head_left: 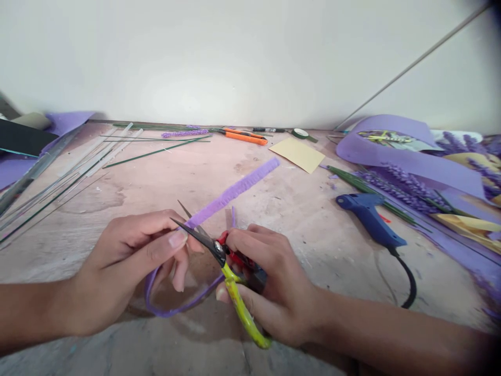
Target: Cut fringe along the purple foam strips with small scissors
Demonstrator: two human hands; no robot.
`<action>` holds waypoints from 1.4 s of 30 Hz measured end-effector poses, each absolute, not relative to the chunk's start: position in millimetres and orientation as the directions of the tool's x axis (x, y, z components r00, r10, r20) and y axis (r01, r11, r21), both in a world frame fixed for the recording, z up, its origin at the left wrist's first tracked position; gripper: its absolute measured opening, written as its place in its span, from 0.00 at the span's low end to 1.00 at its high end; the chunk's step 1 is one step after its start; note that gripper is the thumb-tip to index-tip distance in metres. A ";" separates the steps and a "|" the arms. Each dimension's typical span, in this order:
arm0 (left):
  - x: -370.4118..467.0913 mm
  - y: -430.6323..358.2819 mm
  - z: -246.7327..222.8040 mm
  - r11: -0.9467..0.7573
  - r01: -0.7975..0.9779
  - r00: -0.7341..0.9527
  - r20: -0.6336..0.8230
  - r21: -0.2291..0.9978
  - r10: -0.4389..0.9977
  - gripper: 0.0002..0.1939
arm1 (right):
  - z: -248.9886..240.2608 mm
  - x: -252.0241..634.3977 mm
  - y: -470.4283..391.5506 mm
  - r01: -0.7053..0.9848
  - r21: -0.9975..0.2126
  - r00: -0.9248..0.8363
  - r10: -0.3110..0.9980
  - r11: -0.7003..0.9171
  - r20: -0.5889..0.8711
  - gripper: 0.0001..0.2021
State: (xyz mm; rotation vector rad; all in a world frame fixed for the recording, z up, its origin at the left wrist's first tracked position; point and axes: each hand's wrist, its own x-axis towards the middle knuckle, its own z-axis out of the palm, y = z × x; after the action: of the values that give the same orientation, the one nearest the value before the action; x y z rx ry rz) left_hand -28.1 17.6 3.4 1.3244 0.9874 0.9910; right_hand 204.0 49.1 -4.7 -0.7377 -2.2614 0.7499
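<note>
Fingers [178, 239] of the left hand [136, 261] are pinching a purple strip [230, 193] at the frame's centre, while those of the right hand [274, 277] are curling around yellow-and-red-handled scissors [219, 250], their parted blades meeting the strip beside the left fingertips. On the worktop [156, 188], a blue glue gun [368, 216] is lying at the right of the frame, near purple flower sprigs [407, 183].

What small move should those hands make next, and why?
Probably ease the scissors closed with the right hand: their blades stand open, the purple strip appears to pass between them, and the left hand pinches it beside the tips.
</note>
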 end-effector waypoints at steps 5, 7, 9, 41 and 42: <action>-32.0 16.2 0.8 -0.036 0.020 0.335 0.027 0.999 0.942 0.20 | -5.9 202.9 49.1 0.279 -0.650 -0.650 0.637 0.707 0.414 0.20; -32.6 15.8 0.2 -0.034 0.029 0.345 0.022 0.999 0.938 0.19 | -6.5 203.0 49.1 0.277 -0.651 -0.657 0.633 0.707 0.409 0.19; -32.5 15.7 0.3 -0.037 0.056 0.352 0.015 0.998 0.936 0.20 | -6.8 203.2 49.2 0.280 -0.653 -0.661 0.635 0.703 0.400 0.19; -28.3 17.5 3.1 0.026 0.020 0.333 -0.031 0.999 0.943 0.17 | -6.7 205.5 49.0 0.301 -0.631 -0.673 0.628 0.715 0.391 0.19; -28.2 17.7 3.1 0.030 0.022 0.328 -0.036 0.999 0.944 0.19 | -6.0 205.0 49.0 0.311 -0.636 -0.667 0.639 0.706 0.383 0.19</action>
State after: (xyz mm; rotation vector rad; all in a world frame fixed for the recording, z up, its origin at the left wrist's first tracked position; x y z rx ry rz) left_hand -28.2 17.7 3.1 1.3368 0.9870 0.9286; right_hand 205.0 49.0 -6.0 -0.7212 -2.3115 0.7144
